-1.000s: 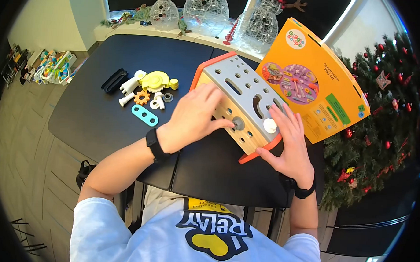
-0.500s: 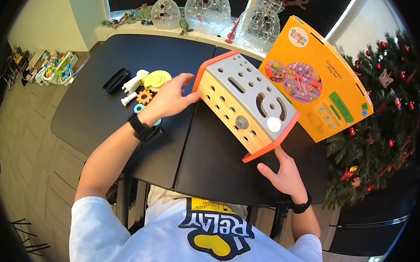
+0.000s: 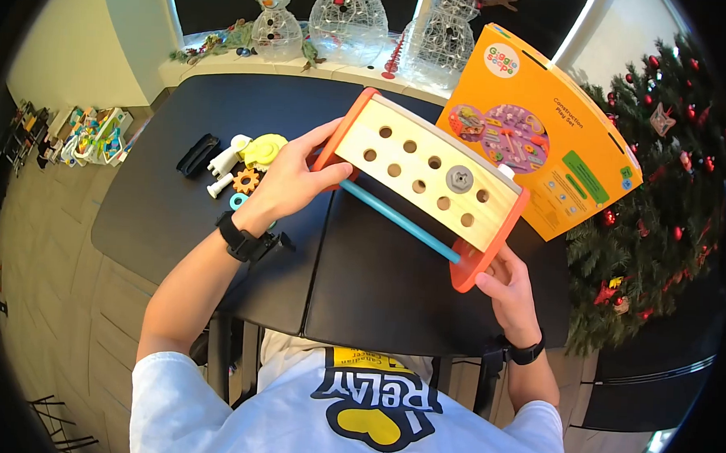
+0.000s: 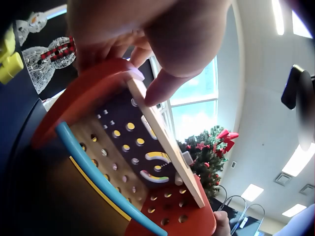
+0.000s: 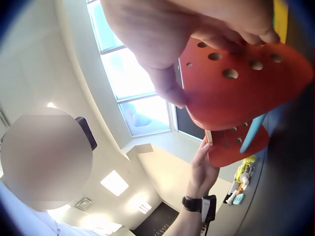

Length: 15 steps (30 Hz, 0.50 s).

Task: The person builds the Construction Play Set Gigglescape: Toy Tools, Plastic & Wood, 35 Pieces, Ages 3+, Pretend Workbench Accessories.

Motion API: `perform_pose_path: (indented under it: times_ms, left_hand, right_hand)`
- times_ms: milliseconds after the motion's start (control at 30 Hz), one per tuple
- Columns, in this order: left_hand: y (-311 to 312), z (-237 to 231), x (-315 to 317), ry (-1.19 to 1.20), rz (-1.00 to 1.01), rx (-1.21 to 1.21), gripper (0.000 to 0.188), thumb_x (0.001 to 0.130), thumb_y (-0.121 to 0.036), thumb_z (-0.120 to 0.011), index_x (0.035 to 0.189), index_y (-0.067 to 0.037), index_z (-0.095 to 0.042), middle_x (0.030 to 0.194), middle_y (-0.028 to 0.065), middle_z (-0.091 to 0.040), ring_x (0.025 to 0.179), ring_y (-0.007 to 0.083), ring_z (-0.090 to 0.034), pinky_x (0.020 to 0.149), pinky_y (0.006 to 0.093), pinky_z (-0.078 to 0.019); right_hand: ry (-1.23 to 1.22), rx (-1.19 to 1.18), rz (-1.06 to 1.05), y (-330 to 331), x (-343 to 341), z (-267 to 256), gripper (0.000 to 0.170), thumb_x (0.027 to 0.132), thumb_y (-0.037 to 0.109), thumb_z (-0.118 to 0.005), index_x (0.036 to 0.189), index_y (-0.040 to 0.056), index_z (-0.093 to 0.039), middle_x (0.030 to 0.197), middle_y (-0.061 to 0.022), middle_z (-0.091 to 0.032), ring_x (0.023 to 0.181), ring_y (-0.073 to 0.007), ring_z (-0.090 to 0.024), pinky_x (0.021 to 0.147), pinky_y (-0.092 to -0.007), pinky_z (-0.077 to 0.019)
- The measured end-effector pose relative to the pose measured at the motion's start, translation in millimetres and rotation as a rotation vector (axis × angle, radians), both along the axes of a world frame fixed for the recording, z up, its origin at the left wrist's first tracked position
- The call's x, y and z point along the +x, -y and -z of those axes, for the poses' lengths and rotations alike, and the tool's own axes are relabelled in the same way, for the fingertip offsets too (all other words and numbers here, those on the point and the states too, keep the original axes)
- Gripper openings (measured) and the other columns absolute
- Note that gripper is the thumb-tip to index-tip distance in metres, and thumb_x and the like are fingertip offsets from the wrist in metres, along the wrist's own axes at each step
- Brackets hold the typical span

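Between both hands a wooden toolbox toy is tilted, its holed pale wood side facing the head view. The left hand grips its red left end panel, thumb on the wood side. At the other end, the right hand holds the red right end panel by its edge. A grey screw head sits in one hole of the wood side, and a white peg pokes out at the top edge. A blue rod joins the two end panels.
Left on the black table lie a black tray, a yellow piece, an orange gear and white pieces. An orange box stands behind the toy, beside a decorated tree. Snowman figures line the ledge.
The left hand moved from the wood side to the left end panel, and the right hand to the right end. The toy has tipped, showing its wood side and blue rod.
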<state>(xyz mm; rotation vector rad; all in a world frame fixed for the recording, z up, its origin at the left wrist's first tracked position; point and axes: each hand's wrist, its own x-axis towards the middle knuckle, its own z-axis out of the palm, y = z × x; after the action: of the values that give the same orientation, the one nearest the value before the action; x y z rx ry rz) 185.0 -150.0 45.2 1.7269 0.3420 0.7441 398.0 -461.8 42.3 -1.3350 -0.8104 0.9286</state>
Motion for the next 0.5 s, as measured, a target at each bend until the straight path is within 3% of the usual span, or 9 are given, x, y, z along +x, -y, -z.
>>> perform_pose_path:
  times_ms: [67,100,200,233,333,367,467,500]
  left_hand:
    - [5.0,-11.5,-5.4,-0.030,0.015,-0.012,0.067,0.091,-0.016,-0.076,0.152,-0.005,-0.051,0.140,0.0133,-0.061,0.120,0.0192,-0.063,0.101,0.0345,-0.0529]
    - [3.3,-12.6,-7.0,-0.007,-0.012,0.132,0.072,0.088,-0.020,-0.078,0.153,-0.005,-0.050,0.156,0.0172,-0.045,0.137,0.0240,-0.052,0.108,0.0389,-0.0485]
    - [4.0,-26.2,-15.6,0.012,0.109,0.074,0.082,0.084,-0.029,-0.080,0.155,-0.005,-0.049,0.166,0.0194,-0.030,0.151,0.0297,-0.037,0.118,0.0436,-0.0389]
    - [2.8,-28.8,-17.1,-0.004,0.143,0.125,0.096,0.079,-0.037,-0.082,0.160,-0.005,-0.041,0.171,0.0201,-0.023,0.158,0.0331,-0.023,0.125,0.0447,-0.0255]
    - [-2.3,-21.7,-19.4,0.136,0.317,0.194,0.109,0.076,-0.042,-0.085,0.164,-0.006,-0.032,0.174,0.0206,-0.013,0.162,0.0337,-0.012,0.128,0.0449,-0.0139]
    - [-5.1,-23.6,-22.6,0.103,0.350,0.243,0.129,0.069,-0.050,-0.092,0.167,-0.007,-0.021,0.175,0.0209,-0.008,0.162,0.0330,-0.005,0.129,0.0454,-0.0091]
    - [-1.1,-22.5,-26.1,0.081,0.343,0.427,0.145,0.060,-0.059,-0.096,0.168,-0.007,-0.014,0.174,0.0216,-0.005,0.162,0.0334,-0.004,0.129,0.0462,-0.0094]
    - [-3.0,-21.7,-25.7,0.054,0.321,0.510,0.154,0.055,-0.065,-0.095,0.168,-0.010,-0.008,0.175,0.0190,-0.003,0.162,0.0329,-0.003,0.128,0.0496,-0.0135]
  right_hand:
    - [-0.007,0.013,-0.018,0.6,-0.1,-6.4,0.096,0.076,0.015,-0.090,0.154,-0.0070,-0.040,0.155,-0.0128,-0.046,0.140,-0.0222,-0.048,0.119,-0.0372,-0.0370]
    - [-0.010,0.027,0.008,1.1,-1.7,-8.0,0.103,0.071,0.018,-0.095,0.155,-0.0052,-0.039,0.148,-0.0112,-0.053,0.135,-0.0209,-0.052,0.116,-0.0373,-0.0398]
    - [0.094,0.122,-0.054,3.4,6.6,-2.6,0.102,0.071,0.017,-0.095,0.154,-0.0050,-0.040,0.145,-0.0115,-0.055,0.133,-0.0208,-0.053,0.117,-0.0380,-0.0397]
    - [0.150,0.155,-0.063,3.8,8.1,-2.4,0.096,0.075,0.018,-0.094,0.152,-0.0038,-0.042,0.139,-0.0112,-0.059,0.131,-0.0196,-0.055,0.115,-0.0376,-0.0412]
    - [0.162,0.082,0.068,5.1,7.1,-16.6,0.083,0.082,0.018,-0.090,0.149,-0.0031,-0.046,0.136,-0.0113,-0.061,0.129,-0.0179,-0.056,0.113,-0.0364,-0.0427]
    - [0.236,0.162,0.068,4.5,10.2,-10.8,0.065,0.095,0.025,-0.080,0.145,-0.0039,-0.049,0.133,-0.0112,-0.063,0.125,-0.0165,-0.058,0.109,-0.0345,-0.0445]
    - [0.169,0.285,0.239,-1.3,22.4,4.2,0.057,0.103,0.032,-0.069,0.143,-0.0052,-0.051,0.134,-0.0114,-0.063,0.123,-0.0164,-0.058,0.106,-0.0339,-0.0446]
    - [0.235,0.258,0.261,-1.1,27.5,6.5,0.058,0.107,0.040,-0.060,0.142,-0.0058,-0.052,0.135,-0.0112,-0.063,0.121,-0.0165,-0.058,0.105,-0.0333,-0.0441]
